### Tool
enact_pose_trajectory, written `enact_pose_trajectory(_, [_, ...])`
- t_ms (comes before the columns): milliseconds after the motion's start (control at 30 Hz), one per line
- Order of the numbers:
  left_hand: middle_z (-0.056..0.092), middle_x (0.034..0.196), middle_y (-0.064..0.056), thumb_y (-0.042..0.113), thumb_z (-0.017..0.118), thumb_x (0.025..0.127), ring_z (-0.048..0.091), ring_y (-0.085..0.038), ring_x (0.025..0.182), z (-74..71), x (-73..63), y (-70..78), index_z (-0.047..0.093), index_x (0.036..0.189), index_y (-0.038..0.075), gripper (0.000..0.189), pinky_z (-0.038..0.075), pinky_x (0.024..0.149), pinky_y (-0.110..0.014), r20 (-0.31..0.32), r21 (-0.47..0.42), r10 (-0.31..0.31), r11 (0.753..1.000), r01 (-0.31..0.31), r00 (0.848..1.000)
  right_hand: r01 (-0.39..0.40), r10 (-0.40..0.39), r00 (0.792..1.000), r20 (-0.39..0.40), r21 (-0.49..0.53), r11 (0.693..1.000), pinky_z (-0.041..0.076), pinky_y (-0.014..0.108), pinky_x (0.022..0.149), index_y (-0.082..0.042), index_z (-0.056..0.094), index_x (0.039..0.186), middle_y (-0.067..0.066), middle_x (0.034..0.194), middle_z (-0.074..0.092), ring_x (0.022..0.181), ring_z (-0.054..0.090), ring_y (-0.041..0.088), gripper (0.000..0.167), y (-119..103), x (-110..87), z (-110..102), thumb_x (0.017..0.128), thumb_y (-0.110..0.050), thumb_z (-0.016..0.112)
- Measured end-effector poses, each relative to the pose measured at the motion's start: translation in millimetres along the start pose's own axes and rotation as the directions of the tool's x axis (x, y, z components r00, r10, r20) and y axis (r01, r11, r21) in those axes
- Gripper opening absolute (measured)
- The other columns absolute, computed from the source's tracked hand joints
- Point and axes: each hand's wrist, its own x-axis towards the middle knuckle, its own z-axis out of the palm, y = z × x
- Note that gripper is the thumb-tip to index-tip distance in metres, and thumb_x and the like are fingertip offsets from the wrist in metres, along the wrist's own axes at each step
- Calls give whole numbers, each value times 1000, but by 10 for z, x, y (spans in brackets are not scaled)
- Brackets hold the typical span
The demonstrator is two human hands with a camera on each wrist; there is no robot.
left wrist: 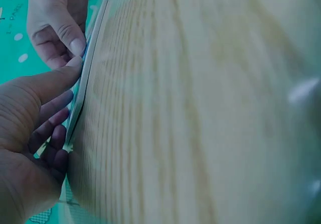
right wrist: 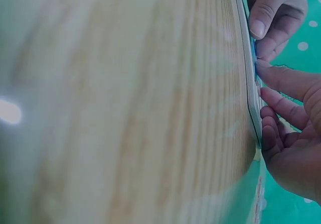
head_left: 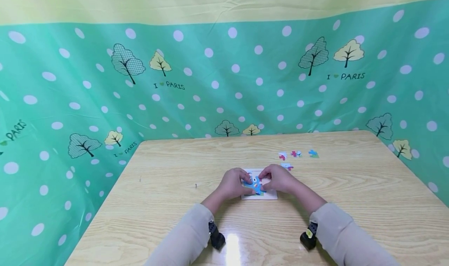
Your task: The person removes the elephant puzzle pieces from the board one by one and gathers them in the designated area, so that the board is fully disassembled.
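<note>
A small jigsaw puzzle in a white tray (head_left: 270, 195) lies flat on the table, with blue puzzle pieces (head_left: 257, 185) that carry a printed eye. From the left, my left hand (head_left: 234, 183) reaches over it, thumb and fingers bent about a blue piece at the tray's left part. My right hand (head_left: 279, 178) comes in from the right, its thumb and forefinger set on the pieces near the middle. Both hands' fingertips nearly meet there. In the left wrist view, the left thumb (left wrist: 55, 81) lies along the tray's near edge; fingers partly hide the pieces.
Several loose puzzle pieces lie behind the tray to the right, among them a blue and green one (head_left: 313, 153) and a white and red one (head_left: 282, 156). A green dotted curtain (head_left: 196, 102) hangs behind the wooden table (head_left: 168, 227).
</note>
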Motion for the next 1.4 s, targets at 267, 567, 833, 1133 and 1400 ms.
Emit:
enact_pose_trajectory(267, [71,106,1,20,96,74,64,-20,107,5,2,21,82,83,8,21,50,102,-39,-7,5,-13,1000,13,1000,-18,18,1000,9,10,1000,49,39,86,-2,75,103,3,96,65,89,54,20,26,-15,3,8,80,-2,88])
enact_pose_trajectory(567, [67,104,5,19,96,75,61,-21,108,9,-6,41,82,83,8,19,48,105,-41,4,-23,-61,998,61,998,-16,16,1000,-3,51,999,48,34,80,-3,69,100,4,91,61,85,53,20,21,-30,4,14,84,0,83])
enact_pose_trajectory(833, [68,107,4,18,96,75,62,-21,110,10,-14,41,81,83,10,19,47,106,-41,4,-19,-63,998,63,998,11,-5,998,-57,105,994,51,34,80,-2,70,96,4,87,63,84,58,18,5,-15,2,15,94,2,70])
enact_pose_trajectory(1133, [69,110,1,17,96,74,63,-23,111,1,-19,42,81,84,10,20,48,106,-40,4,-16,-44,999,44,999,-3,20,997,-78,211,977,52,31,80,0,73,102,6,92,66,88,61,19,6,38,-33,-40,97,-1,70])
enact_pose_trajectory(1400, [69,111,1,20,96,75,62,-23,112,-12,-17,48,81,84,12,19,48,106,-42,15,-22,-51,998,52,999,-28,54,995,-81,291,956,54,29,72,2,72,107,8,95,67,87,60,20,11,79,-75,-137,98,-3,69])
